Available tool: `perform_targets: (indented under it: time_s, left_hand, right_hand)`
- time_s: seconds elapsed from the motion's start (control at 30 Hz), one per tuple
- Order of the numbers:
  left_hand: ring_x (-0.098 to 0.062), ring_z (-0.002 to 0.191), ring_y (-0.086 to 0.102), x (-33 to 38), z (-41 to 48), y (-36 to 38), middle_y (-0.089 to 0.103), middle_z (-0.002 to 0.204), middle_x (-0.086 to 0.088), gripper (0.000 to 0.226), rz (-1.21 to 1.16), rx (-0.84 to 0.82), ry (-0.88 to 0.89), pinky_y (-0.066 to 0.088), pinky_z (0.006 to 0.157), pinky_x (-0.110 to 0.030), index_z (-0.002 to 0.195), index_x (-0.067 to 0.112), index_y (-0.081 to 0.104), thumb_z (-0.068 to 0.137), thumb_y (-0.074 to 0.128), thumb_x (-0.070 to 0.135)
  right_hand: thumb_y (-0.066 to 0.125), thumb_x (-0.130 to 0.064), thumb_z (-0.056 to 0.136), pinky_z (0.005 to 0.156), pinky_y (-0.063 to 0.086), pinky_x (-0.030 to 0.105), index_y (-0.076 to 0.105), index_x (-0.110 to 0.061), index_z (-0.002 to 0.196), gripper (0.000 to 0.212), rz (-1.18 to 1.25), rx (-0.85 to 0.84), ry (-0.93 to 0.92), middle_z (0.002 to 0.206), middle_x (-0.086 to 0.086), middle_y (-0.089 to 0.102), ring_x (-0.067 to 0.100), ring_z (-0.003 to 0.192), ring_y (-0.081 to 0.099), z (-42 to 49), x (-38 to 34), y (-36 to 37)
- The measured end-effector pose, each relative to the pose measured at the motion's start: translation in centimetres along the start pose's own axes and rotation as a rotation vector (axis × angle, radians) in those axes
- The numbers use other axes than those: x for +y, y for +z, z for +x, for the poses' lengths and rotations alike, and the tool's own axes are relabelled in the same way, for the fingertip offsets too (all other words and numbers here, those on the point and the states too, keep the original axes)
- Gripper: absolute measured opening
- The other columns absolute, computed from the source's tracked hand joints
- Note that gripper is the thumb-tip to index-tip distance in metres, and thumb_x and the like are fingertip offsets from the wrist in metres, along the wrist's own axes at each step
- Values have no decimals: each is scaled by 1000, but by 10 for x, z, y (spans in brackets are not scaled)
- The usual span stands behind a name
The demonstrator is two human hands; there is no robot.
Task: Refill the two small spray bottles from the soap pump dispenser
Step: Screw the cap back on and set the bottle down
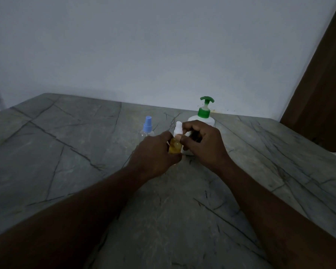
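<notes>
Hands close together over the table [66, 152], past its middle toward the far edge. Left hand [153, 152] curled round the body of the amber spray bottle [175, 148], keeping it upright; right hand [202, 144] pinching its white spray cap [178, 126] between thumb and fingers. Long axis vertical, cap uppermost: likely the line for a right-hand twist. Directly behind, soap pump dispenser [204, 113] by the far edge; left of it, blue-capped spray bottle [147, 127], upright, nearer the left hand.
</notes>
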State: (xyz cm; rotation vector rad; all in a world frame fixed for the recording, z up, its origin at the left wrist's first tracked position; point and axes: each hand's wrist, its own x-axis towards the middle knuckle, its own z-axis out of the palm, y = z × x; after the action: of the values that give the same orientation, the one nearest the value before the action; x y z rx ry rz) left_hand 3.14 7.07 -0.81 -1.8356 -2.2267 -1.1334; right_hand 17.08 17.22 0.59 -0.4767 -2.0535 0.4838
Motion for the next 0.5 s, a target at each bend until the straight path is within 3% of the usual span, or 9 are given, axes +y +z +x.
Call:
perform_targets:
  time_s: [0.23, 0.33, 0.43, 0.5]
  left_hand:
    - [-12, 81, 67, 1, 0, 0, 70, 98, 7, 39, -90, -16, -10, 56, 72, -29, 113, 21, 62, 83, 76, 40]
    - [-13, 75, 69, 2, 0, -1, 72, 98, 1, 28, -160, -34, -51, 60, 75, -41, 107, 20, 66, 83, 75, 30]
    - [-12, 85, 67, 2, 0, 0, 73, 101, 2, 27, -118, -12, -38, 56, 74, -27, 106, 18, 67, 84, 76, 31]
    - [-14, 90, 68, 2, 0, 0, 73, 104, 2, 34, -89, 12, -33, 55, 76, -26, 110, 18, 67, 84, 77, 37]
  right_hand:
    - [82, -18, 85, 75, 50, 6, 75, -11, 113, 30, 29, 2, 80, 98, -13, 67, -5, 85, 64, 0, 3, 1]
    - [83, -20, 85, 72, 53, 13, 76, -10, 110, 28, 42, -8, 91, 97, -7, 72, 0, 79, 67, 1, 5, 2]
    - [84, -20, 84, 79, 59, 27, 76, -10, 111, 30, 49, -18, 118, 101, -1, 75, 13, 88, 71, 0, 3, 2]
    - [84, -20, 83, 80, 60, 29, 75, -12, 108, 28, 59, -24, 121, 99, -1, 74, 15, 89, 71, 0, 2, 1]
